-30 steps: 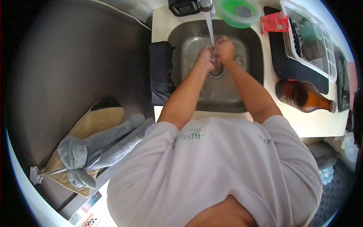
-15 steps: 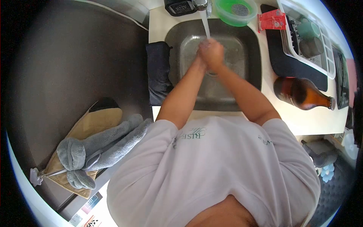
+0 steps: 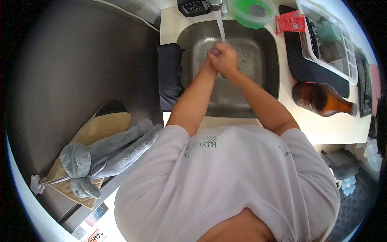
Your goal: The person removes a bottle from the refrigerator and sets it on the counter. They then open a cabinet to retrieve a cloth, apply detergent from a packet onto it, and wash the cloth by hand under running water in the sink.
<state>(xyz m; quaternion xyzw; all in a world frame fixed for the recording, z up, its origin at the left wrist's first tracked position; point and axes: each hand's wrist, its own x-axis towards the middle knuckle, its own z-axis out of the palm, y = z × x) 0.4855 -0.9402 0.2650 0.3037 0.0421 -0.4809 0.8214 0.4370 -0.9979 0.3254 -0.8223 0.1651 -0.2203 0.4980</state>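
My right hand (image 3: 226, 60) is closed round my left hand (image 3: 212, 57), the two pressed together over the metal sink (image 3: 242, 105). The left fingers are mostly hidden beneath the right hand, and I cannot make out anything else between them. A stream of water (image 3: 220, 27) falls from the tap (image 3: 215, 5) and comes down right at the far side of my hands. Left of the tap stands a black hand soap bottle (image 3: 193, 7). A green-tinted plastic tub (image 3: 240, 16) with a grey round scourer (image 3: 256, 11) in it is to the right.
A dark cloth (image 3: 169, 76) hangs over the sink's left edge. To the right are a red packet (image 3: 290, 22), a white dish rack (image 3: 340, 71) with cups, and a brown glass bottle (image 3: 320, 99) lying down. A grey towel (image 3: 121, 157) and tan oven mitt (image 3: 111, 126) hang left.
My clasped hands have shifted slightly left and nearer me, with the right hand now lying more over the left. Water keeps running.
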